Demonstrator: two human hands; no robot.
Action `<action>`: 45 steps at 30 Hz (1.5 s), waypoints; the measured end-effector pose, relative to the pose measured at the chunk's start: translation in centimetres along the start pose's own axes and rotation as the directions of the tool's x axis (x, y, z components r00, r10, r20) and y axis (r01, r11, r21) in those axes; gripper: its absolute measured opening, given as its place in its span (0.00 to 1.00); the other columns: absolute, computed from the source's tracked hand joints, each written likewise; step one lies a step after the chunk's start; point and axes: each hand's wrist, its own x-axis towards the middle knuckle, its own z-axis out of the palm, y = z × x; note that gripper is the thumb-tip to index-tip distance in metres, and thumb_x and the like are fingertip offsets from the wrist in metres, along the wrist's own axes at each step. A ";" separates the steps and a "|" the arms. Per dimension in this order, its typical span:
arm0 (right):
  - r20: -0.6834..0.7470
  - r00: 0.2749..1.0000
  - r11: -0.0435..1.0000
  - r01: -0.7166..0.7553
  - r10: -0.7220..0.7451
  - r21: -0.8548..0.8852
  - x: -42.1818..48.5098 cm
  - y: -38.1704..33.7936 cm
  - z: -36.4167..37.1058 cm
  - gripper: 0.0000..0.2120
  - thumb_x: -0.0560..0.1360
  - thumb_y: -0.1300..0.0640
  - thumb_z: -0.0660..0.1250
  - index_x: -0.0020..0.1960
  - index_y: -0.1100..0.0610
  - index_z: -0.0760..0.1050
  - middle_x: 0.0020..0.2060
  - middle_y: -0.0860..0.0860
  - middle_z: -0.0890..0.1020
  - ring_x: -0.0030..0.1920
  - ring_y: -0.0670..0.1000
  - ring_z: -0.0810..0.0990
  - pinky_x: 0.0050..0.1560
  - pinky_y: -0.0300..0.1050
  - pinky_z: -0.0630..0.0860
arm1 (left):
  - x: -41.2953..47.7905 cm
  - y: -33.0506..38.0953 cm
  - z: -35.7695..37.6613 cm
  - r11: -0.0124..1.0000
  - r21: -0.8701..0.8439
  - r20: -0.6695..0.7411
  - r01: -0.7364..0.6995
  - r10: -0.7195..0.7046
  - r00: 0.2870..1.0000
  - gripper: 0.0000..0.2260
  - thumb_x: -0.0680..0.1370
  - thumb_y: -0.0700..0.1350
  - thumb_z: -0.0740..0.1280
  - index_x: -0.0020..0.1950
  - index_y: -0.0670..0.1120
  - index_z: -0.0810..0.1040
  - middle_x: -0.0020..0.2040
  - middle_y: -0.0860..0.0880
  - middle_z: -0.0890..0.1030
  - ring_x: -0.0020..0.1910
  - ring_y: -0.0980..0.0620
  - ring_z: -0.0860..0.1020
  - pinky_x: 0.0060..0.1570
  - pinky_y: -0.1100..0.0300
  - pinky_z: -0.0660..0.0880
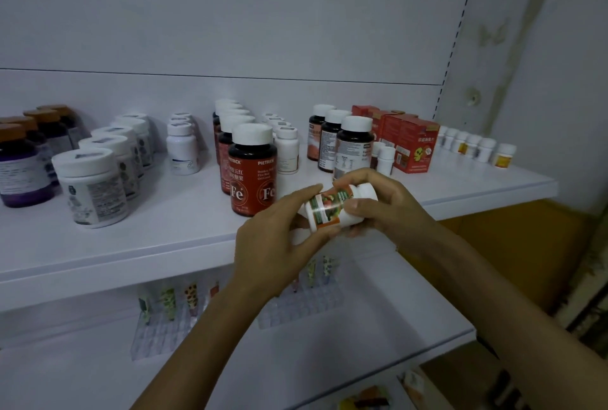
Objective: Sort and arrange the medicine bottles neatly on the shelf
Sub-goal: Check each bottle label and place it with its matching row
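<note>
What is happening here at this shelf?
A person holds a small white bottle in both hands, left hand and right hand, in front of the shelf. The bottle is tilted on its side and not yet placed. Other bottles stand in rows on the shelf, among them red-labelled bottles, beside red boxes.

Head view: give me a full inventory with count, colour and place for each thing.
purple bottles: about four, brown caps, upper shelf far left
white jars: about five, row, left
small white bottles: about three, left of centre
Fe bottles: about five, red labels, white caps, centre row
plain bottles: about four, white, right of those
dark bottles: three, white caps, right of centre
red boxes: about four, right
tiny bottles: about six, white, far right
clear trays: two, lower shelf
held bottle: one, white, fruit label, tilted
left hand: grips its base end
right hand: grips its cap end
</note>
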 end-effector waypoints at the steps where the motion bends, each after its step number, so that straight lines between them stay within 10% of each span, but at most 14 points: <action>1: -0.002 1.000 1.000 -0.012 0.012 -0.009 -0.7 -0.1 0.0 0.11 0.68 0.56 0.70 0.50 0.49 0.78 0.47 0.51 0.81 0.44 0.53 0.83 0.35 0.44 0.80 | -0.2 0.1 -0.1 0.999 -0.020 0.015 -0.026 0.026 1.000 0.26 0.72 0.64 0.64 0.66 0.52 0.73 0.54 0.61 0.77 0.44 0.67 0.77 0.43 0.72 0.75; 12: -0.255 0.947 0.978 -0.208 0.196 -0.022 -15.6 -2.4 -8.5 0.18 0.73 0.57 0.67 0.62 0.56 0.73 0.49 0.54 0.84 0.46 0.58 0.85 0.37 0.44 0.81 | -1.3 10.0 8.6 0.939 -0.341 0.306 -0.034 0.145 0.941 0.23 0.70 0.62 0.68 0.64 0.62 0.68 0.54 0.67 0.73 0.45 0.62 0.78 0.38 0.69 0.76; 22: -0.645 0.627 0.900 -0.290 0.436 0.326 -42.6 -1.6 -18.8 0.20 0.70 0.58 0.68 0.63 0.52 0.75 0.51 0.57 0.84 0.47 0.60 0.84 0.41 0.46 0.82 | -10.2 28.7 26.3 0.798 -0.570 0.671 0.193 0.317 0.671 0.25 0.72 0.51 0.73 0.67 0.51 0.72 0.56 0.56 0.78 0.51 0.61 0.77 0.51 0.69 0.76; 29: -0.747 0.241 0.784 -0.228 0.620 0.578 -59.0 5.2 -20.1 0.12 0.78 0.60 0.64 0.61 0.53 0.75 0.53 0.58 0.83 0.49 0.60 0.84 0.42 0.46 0.81 | -24.3 39.0 35.7 0.492 -0.399 0.912 0.773 0.123 0.392 0.14 0.77 0.31 0.64 0.57 0.48 0.75 0.45 0.52 0.81 0.42 0.64 0.80 0.45 0.64 0.76; 37: -0.666 0.090 0.629 -0.442 0.740 0.639 -65.3 11.2 -21.6 0.18 0.78 0.63 0.65 0.66 0.51 0.72 0.54 0.55 0.80 0.45 0.56 0.85 0.41 0.42 0.82 | -31.7 41.4 43.5 0.265 0.138 0.980 0.954 -0.178 -0.092 0.06 0.76 0.34 0.65 0.50 0.42 0.79 0.47 0.42 0.81 0.43 0.50 0.80 0.44 0.62 0.77; 42: -0.720 0.121 0.593 -0.667 0.683 0.451 -65.1 16.5 -27.8 0.19 0.75 0.64 0.69 0.62 0.49 0.72 0.51 0.55 0.80 0.49 0.59 0.83 0.49 0.53 0.81 | -30.7 41.2 51.8 0.257 0.192 0.976 0.947 -0.150 -0.157 0.06 0.78 0.34 0.63 0.49 0.42 0.78 0.45 0.45 0.80 0.45 0.50 0.79 0.47 0.61 0.77; 45: -0.756 0.071 0.483 -0.806 0.651 0.341 -63.7 20.2 -33.2 0.24 0.74 0.57 0.72 0.68 0.51 0.70 0.53 0.53 0.81 0.51 0.57 0.82 0.53 0.56 0.79 | -30.2 40.1 58.4 0.464 0.142 0.989 0.874 -0.101 -0.107 0.04 0.78 0.39 0.63 0.49 0.45 0.77 0.45 0.46 0.79 0.45 0.51 0.78 0.47 0.58 0.76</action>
